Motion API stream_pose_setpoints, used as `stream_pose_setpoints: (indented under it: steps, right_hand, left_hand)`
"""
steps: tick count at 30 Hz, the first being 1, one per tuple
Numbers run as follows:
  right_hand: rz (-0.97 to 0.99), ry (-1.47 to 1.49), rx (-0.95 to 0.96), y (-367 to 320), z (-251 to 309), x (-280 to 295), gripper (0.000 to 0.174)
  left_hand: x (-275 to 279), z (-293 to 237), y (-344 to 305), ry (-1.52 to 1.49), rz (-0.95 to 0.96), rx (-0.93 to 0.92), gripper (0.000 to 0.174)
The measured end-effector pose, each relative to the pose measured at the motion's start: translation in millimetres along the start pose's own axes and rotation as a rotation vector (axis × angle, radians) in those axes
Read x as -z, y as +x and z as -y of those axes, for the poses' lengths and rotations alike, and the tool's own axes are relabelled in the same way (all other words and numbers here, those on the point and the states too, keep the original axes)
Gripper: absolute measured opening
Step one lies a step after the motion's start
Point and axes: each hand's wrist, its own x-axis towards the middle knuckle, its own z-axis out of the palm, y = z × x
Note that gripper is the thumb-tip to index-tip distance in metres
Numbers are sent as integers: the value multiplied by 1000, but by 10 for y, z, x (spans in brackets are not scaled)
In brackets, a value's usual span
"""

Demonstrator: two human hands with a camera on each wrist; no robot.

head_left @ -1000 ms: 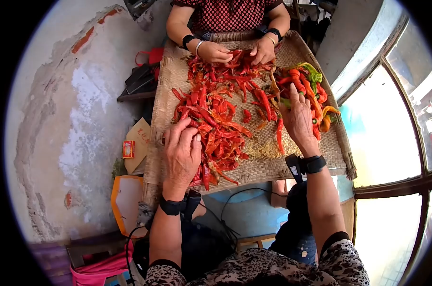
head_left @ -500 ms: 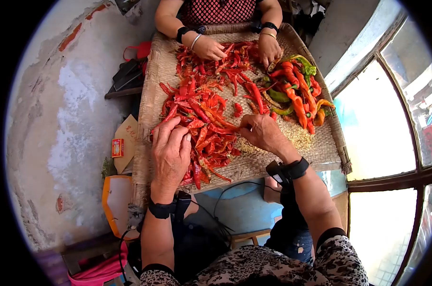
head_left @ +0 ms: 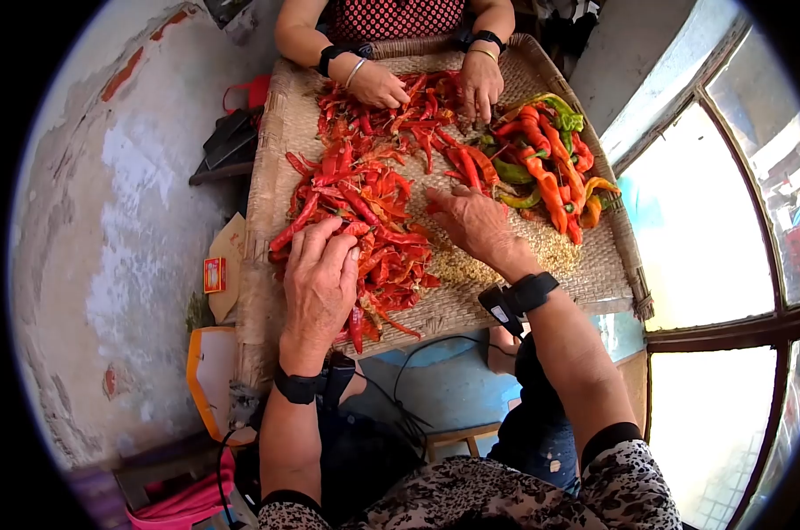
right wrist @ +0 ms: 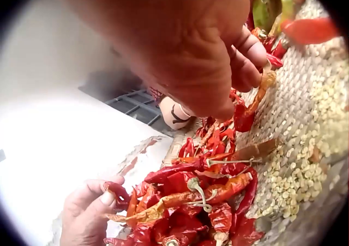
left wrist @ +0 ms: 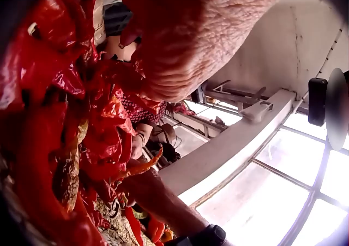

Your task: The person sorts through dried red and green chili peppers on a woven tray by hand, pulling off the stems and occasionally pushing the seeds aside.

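In the head view my left hand [head_left: 319, 281] rests at the left edge of the pile of dried red peppers [head_left: 378, 208]. The right wrist view shows that hand's thumb and finger [right wrist: 101, 202] pinching a red pepper [right wrist: 117, 192]. My right hand [head_left: 479, 228] is over the middle of the woven tray [head_left: 263, 199], right of the pile. Seen from its wrist, the right hand [right wrist: 191, 49] has curled fingers close to an orange-red dried pepper [right wrist: 252, 107]; whether it grips it is unclear.
Across the tray, another person's hands [head_left: 378, 86] are among more red peppers. Fresh red and green peppers [head_left: 550, 168] lie at the right, with loose seeds [head_left: 541, 252] nearer me. A window [head_left: 709, 238] stands at the right, a matchbox-like red box [head_left: 215, 275] at the left.
My right hand has come from the fresh peppers to the tray's middle, first to the pile's edge, then slightly up and left. My left hand has stayed at the pile. The head view has shifted.
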Motion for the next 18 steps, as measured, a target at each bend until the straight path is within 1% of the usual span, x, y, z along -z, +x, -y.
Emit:
stream_pose_setpoints:
  steps: [1,3,4,6,7,8,10,11,13,14,15,16,17,18]
  right_hand:
    - [-4,1,0,26,-16,-64,36]
    - [-98,-18,87,70,-36,-171,25]
    - [-97,-15,83,92,-55,-173,25]
    - [-32,182,34,133,-90,-135,14]
    - [-96,210,16,138,-52,-27,13]
    - [-130,286,-21,149,-85,55,18]
    - [-479,153,-112,160,-69,197,23]
    - [-474,154,-114,127,-20,246,23]
    - [-503,51,-96,45,70,293,27]
    - [-309,130,-18,-3,1,141,30]
    - [-60,151,-51,-21,65,107,30]
    - [189,170,-82,-34,144,70,30]
    - [175,33,-31,-68,124,-101,26]
    - [179,38,-28,-77,164,-124,26]
  left_hand:
    - [-6,1,0,-5,5,0,16]
    - [-28,41,-21,-12,10,-2,16]
    - [-32,57,-35,-23,17,-1,17]
    - [10,89,-50,-13,27,-2,16]
    - [36,103,-54,1,27,-5,16]
    - [57,117,-60,-2,35,0,16]
    - [87,136,-65,10,44,48,16]
    - [93,138,-64,12,45,50,17]
    - [88,120,-50,13,30,56,19]
    - [79,110,-42,14,13,59,21]
    - [57,104,-43,-16,13,98,29]
    - [47,76,-36,-13,16,100,29]
    - [42,29,-17,-8,7,53,33]
    - [38,-6,-10,-1,-1,9,37]
